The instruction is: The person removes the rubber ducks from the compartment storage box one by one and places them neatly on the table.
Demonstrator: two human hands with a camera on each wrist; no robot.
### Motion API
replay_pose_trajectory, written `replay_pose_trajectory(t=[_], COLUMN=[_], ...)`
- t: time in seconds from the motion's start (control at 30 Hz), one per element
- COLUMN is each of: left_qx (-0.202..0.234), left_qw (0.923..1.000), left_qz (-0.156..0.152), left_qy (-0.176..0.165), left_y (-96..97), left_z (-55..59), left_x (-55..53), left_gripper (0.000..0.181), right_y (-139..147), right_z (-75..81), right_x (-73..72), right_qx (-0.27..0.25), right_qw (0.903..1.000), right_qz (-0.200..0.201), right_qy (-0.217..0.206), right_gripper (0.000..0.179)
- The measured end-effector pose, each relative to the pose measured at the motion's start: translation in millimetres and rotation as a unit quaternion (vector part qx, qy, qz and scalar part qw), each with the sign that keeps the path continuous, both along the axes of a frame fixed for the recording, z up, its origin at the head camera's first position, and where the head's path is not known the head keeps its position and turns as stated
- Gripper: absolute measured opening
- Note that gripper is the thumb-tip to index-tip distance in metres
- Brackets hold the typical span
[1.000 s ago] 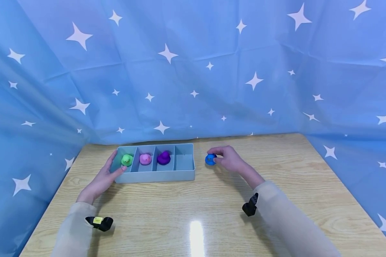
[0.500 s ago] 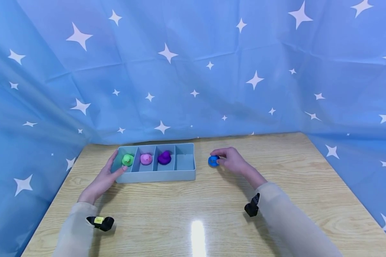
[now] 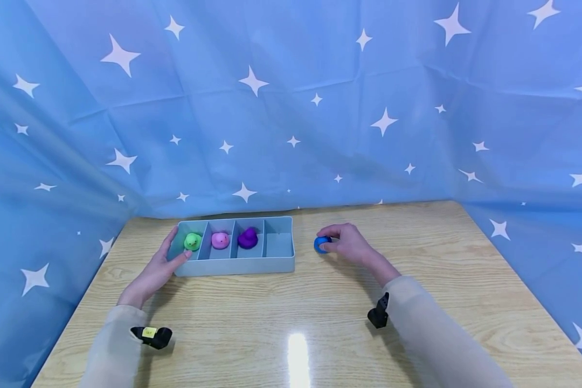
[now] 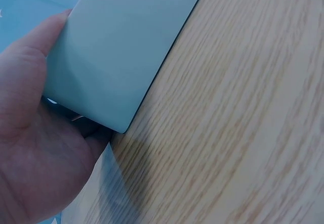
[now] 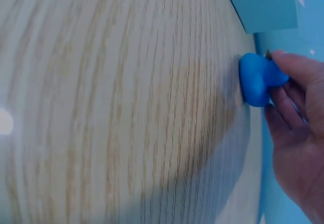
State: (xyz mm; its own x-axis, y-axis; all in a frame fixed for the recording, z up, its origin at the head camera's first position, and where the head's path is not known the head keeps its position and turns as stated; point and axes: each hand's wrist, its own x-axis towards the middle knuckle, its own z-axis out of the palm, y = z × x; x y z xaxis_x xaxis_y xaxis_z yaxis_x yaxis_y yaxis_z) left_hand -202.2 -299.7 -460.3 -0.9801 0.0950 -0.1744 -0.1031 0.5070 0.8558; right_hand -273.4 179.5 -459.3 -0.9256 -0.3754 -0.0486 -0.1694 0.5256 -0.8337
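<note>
My left hand (image 3: 159, 265) grips the left end of a grey-blue box (image 3: 242, 266), its thumb over the front rim. In the left wrist view, the fingers pass behind the end wall and are partly hidden. Divided into several compartments, the box holds a green rubber duck (image 3: 192, 241), a pink rubber duck (image 3: 220, 240) and a purple rubber duck (image 3: 248, 238); the rightmost compartment is bare. Right of the box, my right hand (image 3: 348, 243) pinches a blue rubber duck (image 5: 254, 80) by its head between thumb and fingers, its base right at the tabletop.
The light wood table (image 3: 252, 323) reaches back to a blue curtain (image 3: 291, 108) with white stars, which also hangs along both sides. A small black wrist camera (image 3: 379, 311) sits on the right sleeve, another black camera (image 3: 156, 336) on the left.
The blue rubber duck has shifted slightly to the right and turned in the right fingers, so its face no longer shows. The left hand and box stay in place.
</note>
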Motion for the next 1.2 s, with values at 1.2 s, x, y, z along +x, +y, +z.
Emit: replay_pose_trajectory(t=[1.2], left_qx=[0.006], left_qw=[0.9999], left_qz=[-0.004], left_qy=[0.009], left_y=[0.4], left_z=[1.3], left_x=[1.2], left_gripper=[0.092], right_y=[4.4], right_z=[-1.0], right_x=[1.0], right_qx=[-0.001], right_qw=[0.9995], right_qz=[0.016], right_qy=[0.026], right_gripper=[0.035])
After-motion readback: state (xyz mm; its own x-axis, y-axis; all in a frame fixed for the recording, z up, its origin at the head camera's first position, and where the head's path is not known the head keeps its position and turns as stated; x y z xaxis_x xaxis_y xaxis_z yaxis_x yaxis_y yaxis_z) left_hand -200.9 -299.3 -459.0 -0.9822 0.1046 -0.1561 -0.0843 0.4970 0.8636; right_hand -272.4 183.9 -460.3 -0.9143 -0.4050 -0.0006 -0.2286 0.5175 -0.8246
